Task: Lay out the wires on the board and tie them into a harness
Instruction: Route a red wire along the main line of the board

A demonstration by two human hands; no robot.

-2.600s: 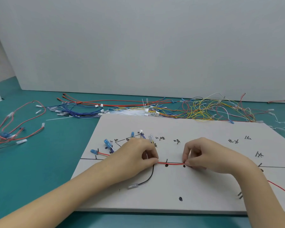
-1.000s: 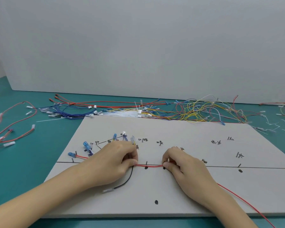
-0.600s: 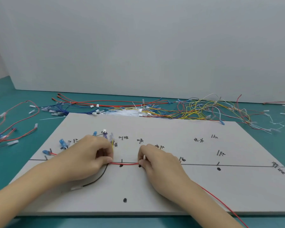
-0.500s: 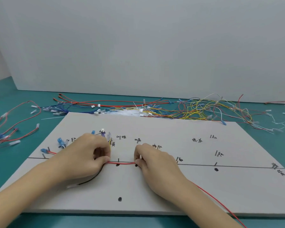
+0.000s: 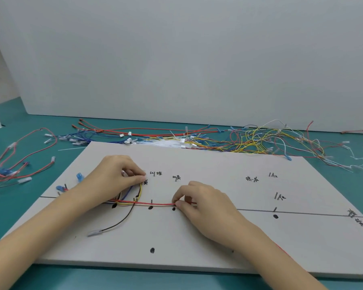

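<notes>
Single view, head-worn, wide-angle. It looks forward and down from the person's own seat across the teal surface (image 5: 13, 208) toward a plain grey back wall (image 5: 187, 59), which fills the upper part of the frame. The white board (image 5: 218, 237) lies close below, its near edge running close to the bottom border and its far corners bent by the lens. Both forearms enter from the bottom corners; the hands (image 5: 115, 176) sit near the centre, at close range. No second view is given, so nothing overlaps.
</notes>
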